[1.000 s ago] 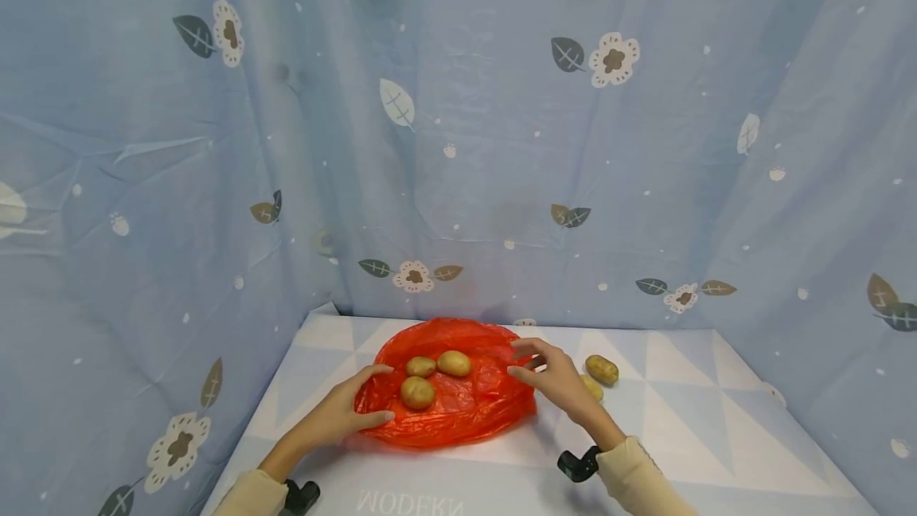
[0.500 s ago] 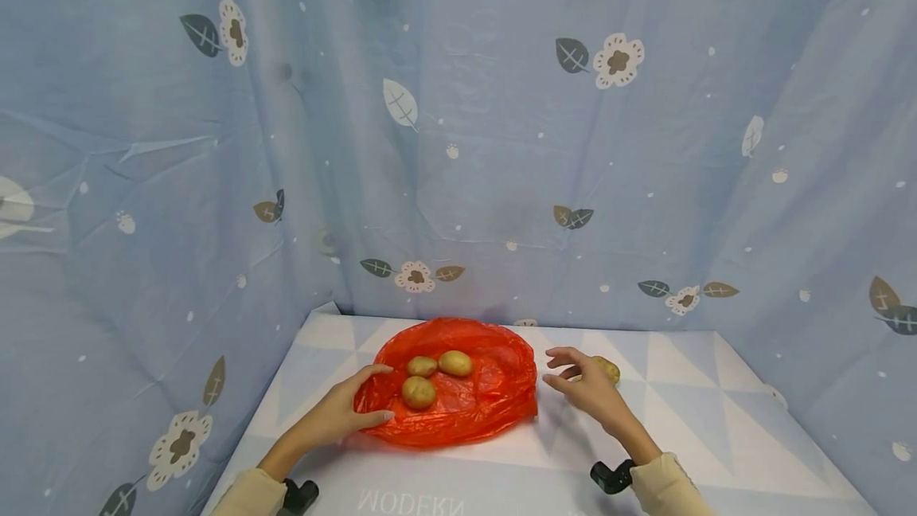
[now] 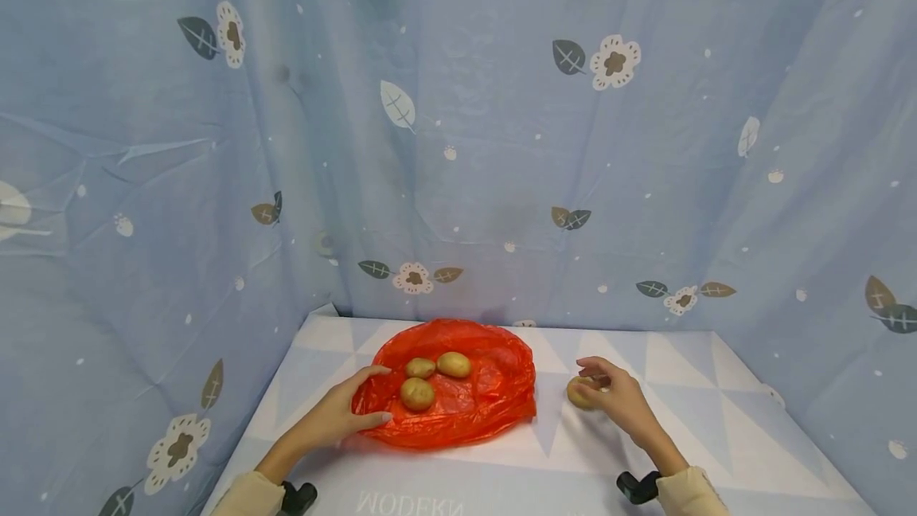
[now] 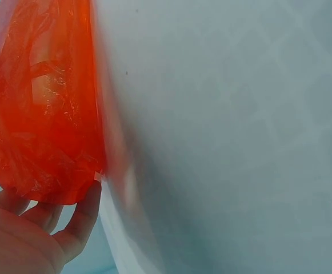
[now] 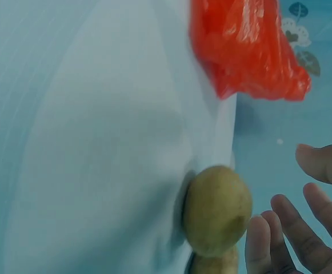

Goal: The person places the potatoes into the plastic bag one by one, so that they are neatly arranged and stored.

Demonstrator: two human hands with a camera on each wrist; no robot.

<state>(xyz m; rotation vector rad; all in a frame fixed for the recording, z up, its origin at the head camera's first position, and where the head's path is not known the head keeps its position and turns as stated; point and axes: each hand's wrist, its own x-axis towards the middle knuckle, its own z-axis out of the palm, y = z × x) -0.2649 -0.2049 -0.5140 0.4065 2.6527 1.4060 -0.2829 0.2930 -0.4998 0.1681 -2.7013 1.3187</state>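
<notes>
A red plastic bag (image 3: 494, 412) lies spread with its mouth upward on the table, several brown potatoes in or on it, such as one potato (image 3: 417, 394) near its left side. My left hand (image 3: 344, 412) holds the bag's left rim, thumb in front and fingers behind; the left wrist view shows the fingers against the red plastic (image 4: 46, 131). To the right of the bag, my right hand (image 3: 623, 404) hovers with bent, parted fingers by a loose potato (image 3: 577, 392). In the right wrist view that potato (image 5: 217, 211) stands apart from the thumb, with another potato (image 5: 214, 264) partly hidden behind it.
The table (image 3: 688, 436) has a pale cloth with triangles. Blue curtains (image 3: 487, 142) printed with leaves and flowers hang behind it and at the sides. Each wrist carries a black camera mount (image 3: 637, 487).
My right hand has moved right, from above the bag's right edge to beside the loose potatoes, and nothing is in it. The left hand and the bag have stayed put.
</notes>
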